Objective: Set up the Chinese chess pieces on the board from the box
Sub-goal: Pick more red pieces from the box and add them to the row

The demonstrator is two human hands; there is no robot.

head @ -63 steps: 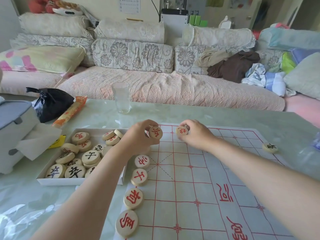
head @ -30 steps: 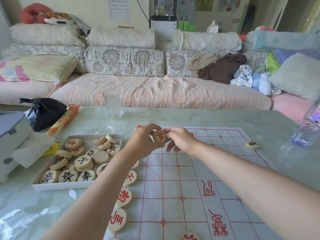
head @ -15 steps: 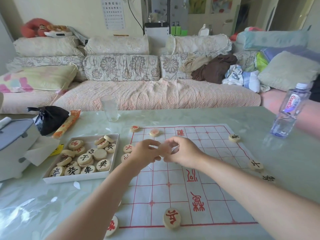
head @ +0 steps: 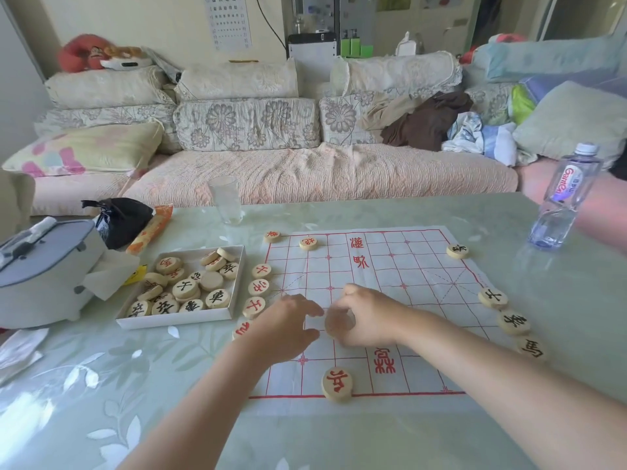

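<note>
The left grip point(head: 285, 330) hovers over the left side of the board point(head: 390, 276) with its fingers spread and relaxed, thumb and forefinger apart, holding nothing. Just beside it, the right grip point(head: 369, 317) curls its fingers round a pale round piece point(head: 339, 323). The piece is too blurred for its mark to be read, and I cannot tell whether it touches the board. The board lies flat on the green bench point(head: 339, 435). To its left stands the open white box point(head: 173, 322), which holds a loose heap of pieces point(head: 185, 289) with red and black marks. Between box and board, a row of red pieces point(head: 258, 287) runs along the board's left edge, and the left wrist partly hides the nearest one. One red piece point(head: 272, 236) sits at the far left corner and another point(head: 308, 243) just to its right. A further red piece point(head: 337, 384) rests on the near edge line. Black pieces point(head: 492, 297) lie along the right edge, three close together and one point(head: 457, 251) apart at the far corner. A glass point(head: 226, 200) and a water bottle point(head: 563, 198) stand beyond the board.
</note>
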